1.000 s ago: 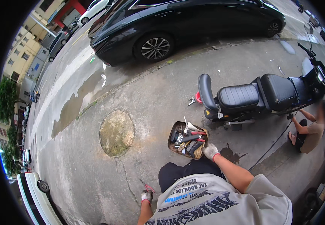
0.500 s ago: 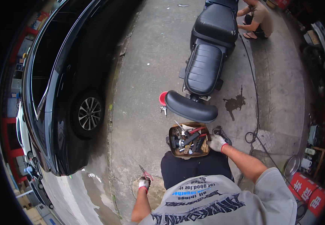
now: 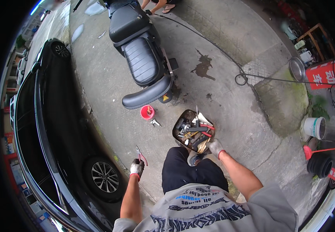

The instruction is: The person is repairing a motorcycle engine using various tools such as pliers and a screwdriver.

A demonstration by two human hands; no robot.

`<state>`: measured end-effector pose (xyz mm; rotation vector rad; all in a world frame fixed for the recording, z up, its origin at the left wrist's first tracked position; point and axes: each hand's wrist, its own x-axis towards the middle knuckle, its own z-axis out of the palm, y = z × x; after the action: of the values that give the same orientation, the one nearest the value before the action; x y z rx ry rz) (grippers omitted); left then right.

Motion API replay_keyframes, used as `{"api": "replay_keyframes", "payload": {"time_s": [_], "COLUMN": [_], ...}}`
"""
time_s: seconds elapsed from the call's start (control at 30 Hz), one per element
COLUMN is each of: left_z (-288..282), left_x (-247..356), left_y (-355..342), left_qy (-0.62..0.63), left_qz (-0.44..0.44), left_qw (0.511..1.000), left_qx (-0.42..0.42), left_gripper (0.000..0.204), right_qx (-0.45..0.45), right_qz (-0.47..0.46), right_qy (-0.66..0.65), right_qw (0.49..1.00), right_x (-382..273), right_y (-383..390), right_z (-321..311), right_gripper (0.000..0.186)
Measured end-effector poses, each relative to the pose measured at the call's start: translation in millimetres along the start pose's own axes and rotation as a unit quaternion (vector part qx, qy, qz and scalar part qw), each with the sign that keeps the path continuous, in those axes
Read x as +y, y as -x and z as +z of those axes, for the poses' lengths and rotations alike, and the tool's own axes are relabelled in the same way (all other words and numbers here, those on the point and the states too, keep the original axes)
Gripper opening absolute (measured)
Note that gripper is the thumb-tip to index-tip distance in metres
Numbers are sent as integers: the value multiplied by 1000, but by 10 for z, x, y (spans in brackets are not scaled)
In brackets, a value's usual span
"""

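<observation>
Over rough grey concrete [image 3: 237,123], white-gloved left hand [image 3: 137,168] gripping red-handled metal pliers [image 3: 142,157], left of a squarish brown tool tub [image 3: 174,130], gloved right hand [image 3: 215,148] clasping its corner, white-lettered red banner [image 3: 323,70] far right.

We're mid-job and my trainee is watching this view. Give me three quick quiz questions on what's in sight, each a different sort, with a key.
1. What tool is in the left hand?
2. True or false: the right hand, at the edge of the tool tray, is gloved.
3. Fill in the colour: the small bucket behind the scooter is ____.

Key:
1. Pliers.
2. True.
3. Red.
</observation>
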<state>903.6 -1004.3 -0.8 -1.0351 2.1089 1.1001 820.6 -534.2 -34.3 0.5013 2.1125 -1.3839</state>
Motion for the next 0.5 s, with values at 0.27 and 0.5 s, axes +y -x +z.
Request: {"api": "replay_keyframes", "payload": {"time_s": [0.27,0.5], "left_z": [622,2177], "left_x": [328,232], "left_y": [-1217,-3097], "left_qy": [-288,-479], "left_qz": [124,286], "left_qw": [947,808], "left_qx": [-70,-190], "left_gripper": [24,19], "right_qx": [95,157], "right_qz": [125,184], "right_qy": [-134,-126], "right_qw": [979,962], "right_x": [1748,3129], "right_y": [-289,-1527], "right_z": [486,1113], "right_gripper": [23,27]}}
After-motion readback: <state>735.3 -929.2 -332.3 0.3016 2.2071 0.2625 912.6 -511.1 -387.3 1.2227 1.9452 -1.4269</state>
